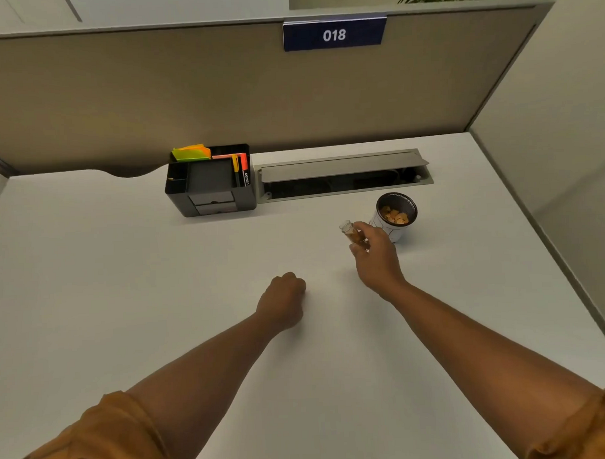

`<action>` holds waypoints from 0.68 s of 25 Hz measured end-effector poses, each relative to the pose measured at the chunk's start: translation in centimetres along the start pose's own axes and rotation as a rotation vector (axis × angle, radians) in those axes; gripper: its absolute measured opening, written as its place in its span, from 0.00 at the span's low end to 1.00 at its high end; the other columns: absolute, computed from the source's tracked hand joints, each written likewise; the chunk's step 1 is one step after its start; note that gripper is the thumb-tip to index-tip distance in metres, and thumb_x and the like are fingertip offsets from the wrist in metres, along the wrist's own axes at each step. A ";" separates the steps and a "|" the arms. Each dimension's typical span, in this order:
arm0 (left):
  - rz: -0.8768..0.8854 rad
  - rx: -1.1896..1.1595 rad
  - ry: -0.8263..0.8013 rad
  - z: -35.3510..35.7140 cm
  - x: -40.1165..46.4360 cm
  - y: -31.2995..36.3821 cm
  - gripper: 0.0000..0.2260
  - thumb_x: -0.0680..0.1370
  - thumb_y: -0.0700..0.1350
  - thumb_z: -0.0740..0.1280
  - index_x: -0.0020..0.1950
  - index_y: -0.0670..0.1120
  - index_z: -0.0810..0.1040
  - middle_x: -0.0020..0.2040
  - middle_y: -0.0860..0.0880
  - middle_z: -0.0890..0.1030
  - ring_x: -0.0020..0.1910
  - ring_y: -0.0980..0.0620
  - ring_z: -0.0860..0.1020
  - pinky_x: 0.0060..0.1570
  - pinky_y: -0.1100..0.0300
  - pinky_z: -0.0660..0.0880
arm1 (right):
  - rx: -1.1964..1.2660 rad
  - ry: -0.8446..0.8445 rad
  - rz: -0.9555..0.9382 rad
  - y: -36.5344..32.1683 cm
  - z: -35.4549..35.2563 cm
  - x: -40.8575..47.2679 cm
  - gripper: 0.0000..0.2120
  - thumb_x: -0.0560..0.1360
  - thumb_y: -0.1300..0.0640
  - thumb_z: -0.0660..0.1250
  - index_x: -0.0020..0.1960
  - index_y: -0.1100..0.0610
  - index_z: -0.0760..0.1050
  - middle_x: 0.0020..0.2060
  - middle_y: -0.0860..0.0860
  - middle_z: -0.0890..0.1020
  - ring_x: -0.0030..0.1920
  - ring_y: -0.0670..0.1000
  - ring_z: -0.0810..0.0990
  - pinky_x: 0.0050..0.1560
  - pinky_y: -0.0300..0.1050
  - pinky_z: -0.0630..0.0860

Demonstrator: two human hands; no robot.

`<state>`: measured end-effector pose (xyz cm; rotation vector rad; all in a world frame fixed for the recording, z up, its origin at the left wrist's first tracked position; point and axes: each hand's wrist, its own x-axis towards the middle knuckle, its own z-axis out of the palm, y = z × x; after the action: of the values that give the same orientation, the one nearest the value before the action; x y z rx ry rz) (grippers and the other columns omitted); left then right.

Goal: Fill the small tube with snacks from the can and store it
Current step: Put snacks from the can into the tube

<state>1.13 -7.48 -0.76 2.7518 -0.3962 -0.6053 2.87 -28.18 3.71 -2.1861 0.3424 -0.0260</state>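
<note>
Glass tube point(350, 231) with snacks sits tilted in the right hand point(375, 254), pinched by its fingers, mouth pointing up and left. It is just beside the can point(395, 215). The left hand point(282, 298) is a closed fist on the desk point(124, 270), farther from the can.

White desk point(124, 270) enclosed by beige partition point(152, 97) marked 018.

Even soft light, faint shadows, edges bowed.

Open white desk surface point(124, 287) from 6 through 10 o'clock. Obstructed at 12 o'clock by black desk organizer point(212, 186) and open cable tray point(343, 174); at 2 o'clock by snack can point(395, 215), just beside right hand point(374, 257).
</note>
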 end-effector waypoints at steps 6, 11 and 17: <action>-0.035 0.017 -0.135 -0.5 0.2 0.9 0.08 0.76 0.37 0.62 0.53 0.43 0.77 0.55 0.45 0.73 0.54 0.42 0.71 0.47 0.49 0.76 | 0.123 0.188 0.051 0.3 -2.0 1.6 0.16 0.80 0.62 0.66 0.67 0.54 0.73 0.58 0.54 0.81 0.55 0.53 0.80 0.50 0.40 0.76; -0.061 0.041 -0.216 -1.0 0.6 1.1 0.18 0.71 0.42 0.75 0.58 0.47 0.74 0.58 0.48 0.71 0.59 0.43 0.69 0.48 0.52 0.74 | 0.104 0.302 0.094 0.7 -3.2 2.5 0.14 0.80 0.61 0.66 0.65 0.57 0.75 0.60 0.56 0.81 0.59 0.56 0.80 0.57 0.45 0.75; 0.031 0.128 -0.205 -1.1 2.4 2.3 0.35 0.69 0.56 0.76 0.73 0.53 0.66 0.75 0.49 0.63 0.71 0.42 0.64 0.64 0.47 0.71 | 0.027 0.403 0.182 1.8 -4.9 4.5 0.17 0.79 0.62 0.67 0.67 0.59 0.75 0.62 0.58 0.78 0.61 0.59 0.78 0.59 0.50 0.78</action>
<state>3.21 -10.13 0.12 2.8062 -0.5405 -0.8871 6.05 -34.16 4.78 -2.1063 0.7613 -0.3717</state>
